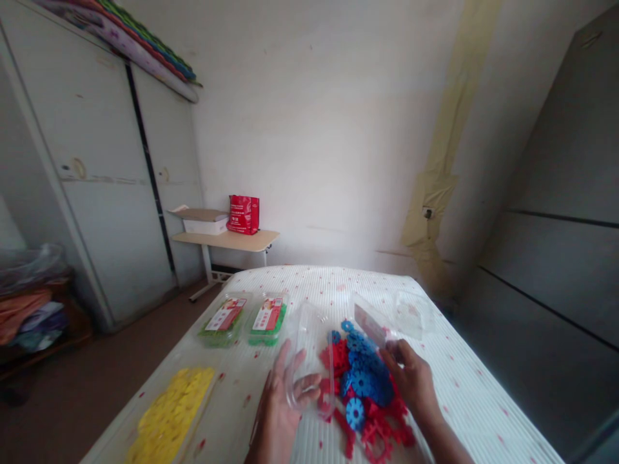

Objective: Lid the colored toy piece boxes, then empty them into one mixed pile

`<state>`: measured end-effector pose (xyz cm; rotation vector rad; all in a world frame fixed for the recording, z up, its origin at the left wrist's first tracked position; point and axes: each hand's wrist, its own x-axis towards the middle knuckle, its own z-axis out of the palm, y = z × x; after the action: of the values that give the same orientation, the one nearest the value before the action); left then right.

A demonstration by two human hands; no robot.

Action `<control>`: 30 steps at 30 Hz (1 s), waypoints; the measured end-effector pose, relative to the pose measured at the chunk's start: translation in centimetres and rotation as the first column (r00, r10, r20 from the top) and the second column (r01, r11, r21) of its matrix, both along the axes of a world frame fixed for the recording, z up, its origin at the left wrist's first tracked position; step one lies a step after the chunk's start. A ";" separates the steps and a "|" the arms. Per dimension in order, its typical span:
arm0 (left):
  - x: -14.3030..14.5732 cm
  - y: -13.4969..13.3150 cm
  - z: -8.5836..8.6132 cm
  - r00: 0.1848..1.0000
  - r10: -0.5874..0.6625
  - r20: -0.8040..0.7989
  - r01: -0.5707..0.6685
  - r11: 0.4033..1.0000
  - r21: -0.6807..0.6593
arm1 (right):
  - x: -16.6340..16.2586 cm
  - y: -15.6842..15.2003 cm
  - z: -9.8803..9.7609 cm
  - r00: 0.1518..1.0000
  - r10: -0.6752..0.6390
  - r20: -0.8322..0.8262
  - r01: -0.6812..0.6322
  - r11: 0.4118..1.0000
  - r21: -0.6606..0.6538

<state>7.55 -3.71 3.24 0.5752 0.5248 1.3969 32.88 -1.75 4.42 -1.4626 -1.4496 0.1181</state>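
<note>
My left hand [280, 403] grips a clear plastic box [312, 361], its thumb showing through the wall. My right hand [411, 377] pinches the box's clear lid [372, 325], which bears a red and white label. Between and below the hands lies a pile of flat interlocking toy pieces, blue pieces [365, 370] on top and red pieces [377, 425] around them. All of it rests on a bed with a white sheet [464, 386] dotted with red.
Two clear boxes of green pieces [244, 320] stand further up the bed, a heap of yellow pieces [171, 412] at its left edge, another clear tub [413, 314] to the right. A small table [227, 240] with a red bag and a white wardrobe [97, 174] stand beyond.
</note>
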 end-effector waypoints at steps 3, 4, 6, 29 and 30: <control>-0.4 0.2 0.5 0.990 -0.042 0.134 0.046 0.999 -0.028 | -1.3 -0.2 0.7 0.972 0.071 -0.223 -0.082 0.996 -0.041; -0.5 0.2 0.6 0.985 -0.051 0.167 0.057 0.998 -0.027 | -2.0 -0.3 0.9 0.940 0.111 -0.321 -0.134 0.990 -0.050; -0.7 0.3 0.9 0.974 -0.071 0.215 0.077 0.997 -0.019 | -3.5 -0.6 1.2 0.839 0.186 -0.512 -0.245 0.968 -0.050; -0.4 0.5 0.7 0.990 0.061 0.128 -0.069 0.996 0.055 | -6.7 -2.5 1.0 0.958 0.267 -0.107 -0.278 0.955 -0.108; -0.4 0.5 0.8 0.991 0.060 0.120 -0.067 0.996 0.056 | -6.5 -2.9 1.5 0.963 0.270 -0.002 -0.270 0.960 -0.068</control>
<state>7.19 -3.22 3.99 0.5236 0.4101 1.5010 26.37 -4.61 5.93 -1.3123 -1.6604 0.3342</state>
